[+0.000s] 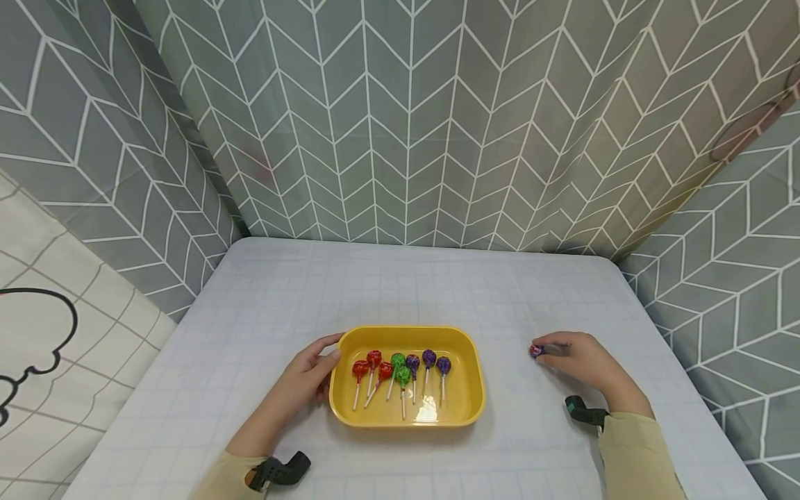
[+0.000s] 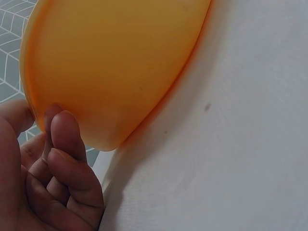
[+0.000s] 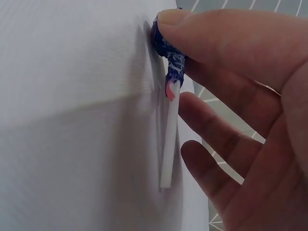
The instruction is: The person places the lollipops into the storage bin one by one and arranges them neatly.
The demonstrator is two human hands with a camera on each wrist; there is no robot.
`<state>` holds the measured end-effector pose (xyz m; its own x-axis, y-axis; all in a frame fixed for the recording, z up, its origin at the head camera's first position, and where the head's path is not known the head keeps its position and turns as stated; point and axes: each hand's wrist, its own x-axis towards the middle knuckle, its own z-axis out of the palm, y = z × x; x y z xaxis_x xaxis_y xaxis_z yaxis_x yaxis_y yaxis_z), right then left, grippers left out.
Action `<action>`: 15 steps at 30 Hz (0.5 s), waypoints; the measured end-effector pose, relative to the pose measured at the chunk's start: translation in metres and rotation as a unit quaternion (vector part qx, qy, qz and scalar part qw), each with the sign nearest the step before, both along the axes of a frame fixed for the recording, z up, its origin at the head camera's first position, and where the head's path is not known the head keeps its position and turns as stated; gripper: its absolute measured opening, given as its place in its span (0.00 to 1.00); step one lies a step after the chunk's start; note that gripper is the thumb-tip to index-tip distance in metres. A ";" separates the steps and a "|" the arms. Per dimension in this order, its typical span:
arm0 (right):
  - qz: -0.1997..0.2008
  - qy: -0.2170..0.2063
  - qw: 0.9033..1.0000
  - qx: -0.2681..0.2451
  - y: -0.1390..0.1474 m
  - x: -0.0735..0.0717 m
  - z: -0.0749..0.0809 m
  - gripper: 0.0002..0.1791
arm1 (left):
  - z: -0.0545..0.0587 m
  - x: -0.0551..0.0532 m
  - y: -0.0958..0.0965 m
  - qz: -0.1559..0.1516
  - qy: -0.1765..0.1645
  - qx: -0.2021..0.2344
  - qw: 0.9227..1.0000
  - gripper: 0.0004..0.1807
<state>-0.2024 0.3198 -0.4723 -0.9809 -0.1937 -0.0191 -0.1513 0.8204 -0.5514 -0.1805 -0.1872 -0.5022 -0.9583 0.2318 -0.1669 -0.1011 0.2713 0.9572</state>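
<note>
A yellow tray [image 1: 459,403] sits at the front middle of the table. My left hand [image 1: 303,375] holds its left edge, thumb at the rim; in the left wrist view the fingers curl against the tray's outer side [image 2: 115,57]. Inside lie three red lollipops [image 1: 360,369], two green lollipops [image 1: 398,360] and three purple lollipops [image 1: 428,357], sticks pointing toward me. Well to the right of the tray, my right hand [image 1: 584,357] pinches the wrapped head of a purple-blue lollipop [image 3: 175,65]. Its white stick [image 3: 168,139] lies close along the table, below the thumb.
The table [image 1: 500,292] has a white, faintly gridded cover. Grey curtains [image 1: 387,139] with white chevrons hang behind it and along the sides. A black wrist camera [image 1: 284,470] sits on the left wrist, and another black wrist camera [image 1: 585,411] on the right.
</note>
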 end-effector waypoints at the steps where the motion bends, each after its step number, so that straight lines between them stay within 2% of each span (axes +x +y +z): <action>1: -0.001 -0.001 1.000 0.004 0.000 0.000 0.000 0.19 | 0.000 0.000 0.000 -0.001 0.000 0.003 1.000 0.20; 6: -0.013 -0.005 1.000 0.014 -0.001 0.000 0.000 0.20 | -0.001 -0.001 0.000 -0.007 0.001 0.021 1.000 0.22; 15: -0.027 -0.008 0.999 0.031 -0.003 -0.001 0.000 0.21 | -0.002 -0.001 -0.001 -0.008 0.001 0.015 1.000 0.21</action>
